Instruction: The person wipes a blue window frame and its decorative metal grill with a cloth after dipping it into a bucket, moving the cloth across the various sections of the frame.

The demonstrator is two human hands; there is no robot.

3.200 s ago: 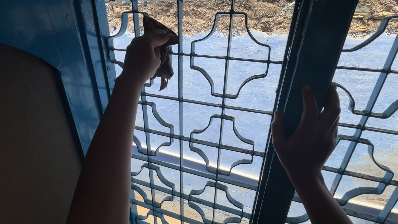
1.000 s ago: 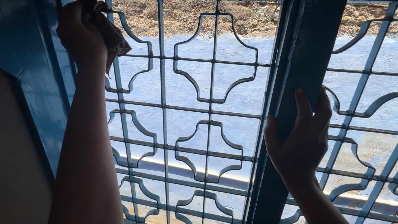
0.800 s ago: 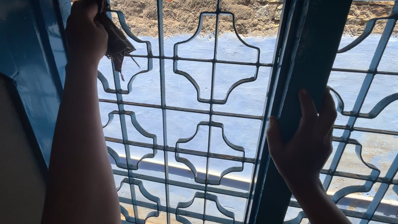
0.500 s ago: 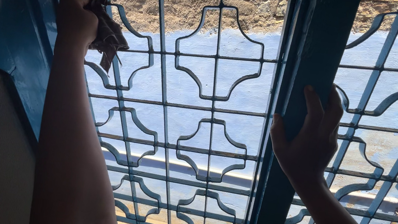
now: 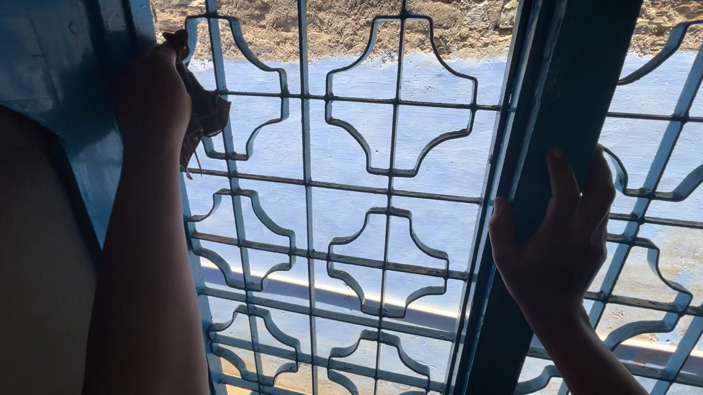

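**Rag at the top left corner of the grille**

The left hand (image 5: 152,97) is closed around a dark rag (image 5: 201,112), pressing it against the blue window grille (image 5: 390,175) near the upper left of the frame (image 5: 113,25). The right hand (image 5: 561,241) is wrapped around the thick centre post (image 5: 560,98), fingers curled on it. The rag's loose end hangs beside a curled bar; it could likely snag there, or slip from the hand and drop through a gap.

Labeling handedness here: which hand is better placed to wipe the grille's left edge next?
Left, probably. The left hand holds the rag against the grille beside the frame's left side. The right hand is bare, gripping the centre post.
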